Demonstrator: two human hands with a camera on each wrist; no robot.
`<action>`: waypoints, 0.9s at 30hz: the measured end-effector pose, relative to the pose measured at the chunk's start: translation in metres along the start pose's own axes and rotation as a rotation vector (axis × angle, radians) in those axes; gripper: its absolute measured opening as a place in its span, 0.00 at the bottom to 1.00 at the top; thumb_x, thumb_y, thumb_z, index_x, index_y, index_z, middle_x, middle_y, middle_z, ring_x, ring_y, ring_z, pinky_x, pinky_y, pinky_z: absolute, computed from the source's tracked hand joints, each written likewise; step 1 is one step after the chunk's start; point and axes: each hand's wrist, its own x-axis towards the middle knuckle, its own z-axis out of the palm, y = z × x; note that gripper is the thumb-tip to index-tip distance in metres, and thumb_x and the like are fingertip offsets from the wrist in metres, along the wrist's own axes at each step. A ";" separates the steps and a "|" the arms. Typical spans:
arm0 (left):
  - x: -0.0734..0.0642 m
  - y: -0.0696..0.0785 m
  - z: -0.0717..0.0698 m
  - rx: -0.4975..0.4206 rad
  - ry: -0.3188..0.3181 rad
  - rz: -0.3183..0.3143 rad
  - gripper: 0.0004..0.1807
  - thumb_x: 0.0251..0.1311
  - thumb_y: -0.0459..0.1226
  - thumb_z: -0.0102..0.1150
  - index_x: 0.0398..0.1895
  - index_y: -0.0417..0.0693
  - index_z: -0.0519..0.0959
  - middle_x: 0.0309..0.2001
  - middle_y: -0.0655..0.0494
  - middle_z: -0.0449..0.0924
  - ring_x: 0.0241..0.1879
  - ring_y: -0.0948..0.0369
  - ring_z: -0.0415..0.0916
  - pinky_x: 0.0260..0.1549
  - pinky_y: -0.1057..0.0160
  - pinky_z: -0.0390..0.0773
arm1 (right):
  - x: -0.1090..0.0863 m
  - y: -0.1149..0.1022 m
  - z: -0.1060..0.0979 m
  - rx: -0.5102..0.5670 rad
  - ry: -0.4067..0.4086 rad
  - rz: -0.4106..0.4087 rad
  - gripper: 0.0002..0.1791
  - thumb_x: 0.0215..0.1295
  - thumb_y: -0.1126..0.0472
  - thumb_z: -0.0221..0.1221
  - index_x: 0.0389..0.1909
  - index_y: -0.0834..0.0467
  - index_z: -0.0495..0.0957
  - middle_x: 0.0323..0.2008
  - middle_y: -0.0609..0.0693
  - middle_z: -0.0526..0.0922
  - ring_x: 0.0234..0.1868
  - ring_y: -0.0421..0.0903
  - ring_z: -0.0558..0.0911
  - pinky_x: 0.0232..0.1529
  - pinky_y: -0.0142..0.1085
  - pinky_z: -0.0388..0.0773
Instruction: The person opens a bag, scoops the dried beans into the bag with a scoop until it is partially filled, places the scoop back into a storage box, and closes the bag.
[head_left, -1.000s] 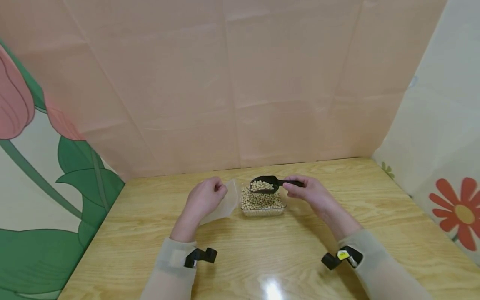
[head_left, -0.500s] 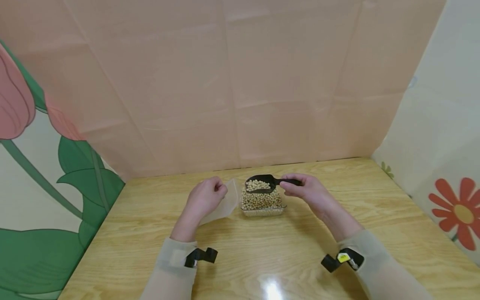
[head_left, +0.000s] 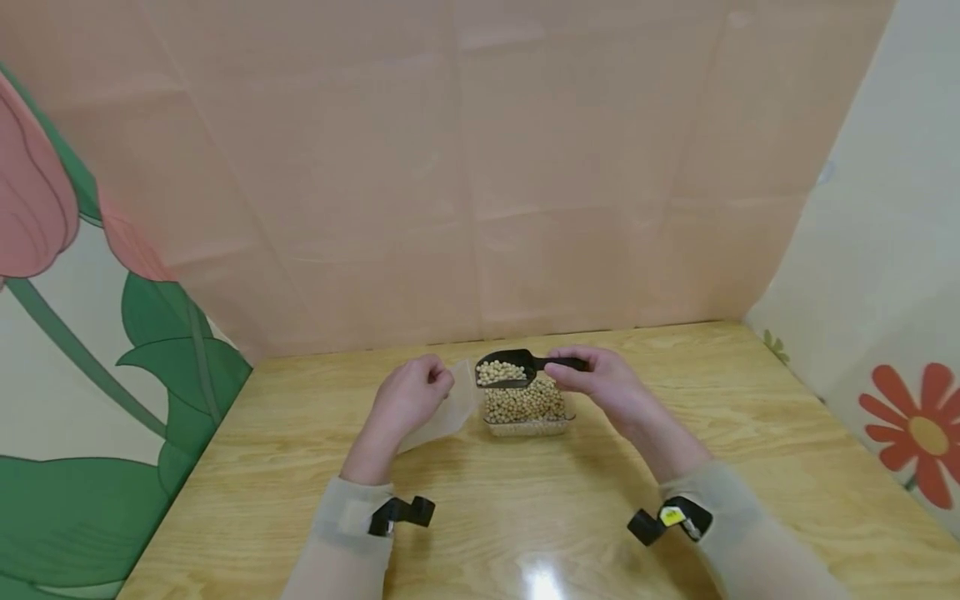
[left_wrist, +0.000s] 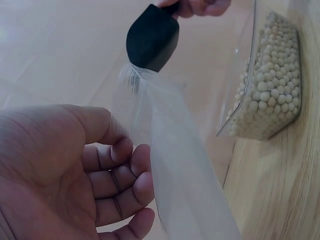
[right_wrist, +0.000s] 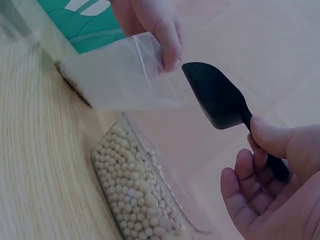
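Note:
My right hand (head_left: pixel 600 383) grips the handle of a black scoop (right_wrist: pixel 215 97), whose bowl carries round pale beans (head_left: pixel 501 372). My left hand (head_left: pixel 411 396) pinches the top edge of a translucent zip bag (left_wrist: pixel 185 165), which hangs beside its fingers. In the left wrist view the scoop's tip overlaps the bag's mouth; whether it touches is unclear. A clear plastic box (head_left: pixel 528 427) heaped with the same beans (right_wrist: pixel 132 195) stands on the table, below and to the right of the scoop's bowl.
The wood-patterned table (head_left: pixel 480 517) runs back to a pink sheet (head_left: pixel 465 208). Flower-patterned panels (head_left: pixel 915 333) border it at left and right. Dark camera mounts (head_left: pixel 401 512) sit on both wrists.
My right hand has carried the loaded scoop leftward from above the box to the bag's edge. The left hand and the bag have stayed nearly still.

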 end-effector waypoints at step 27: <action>0.001 -0.003 -0.002 -0.003 0.019 0.004 0.11 0.76 0.35 0.54 0.32 0.51 0.79 0.31 0.58 0.82 0.25 0.57 0.70 0.28 0.58 0.69 | 0.008 -0.007 0.033 -0.199 0.069 -0.048 0.17 0.75 0.51 0.72 0.56 0.57 0.88 0.55 0.56 0.87 0.47 0.51 0.82 0.53 0.54 0.81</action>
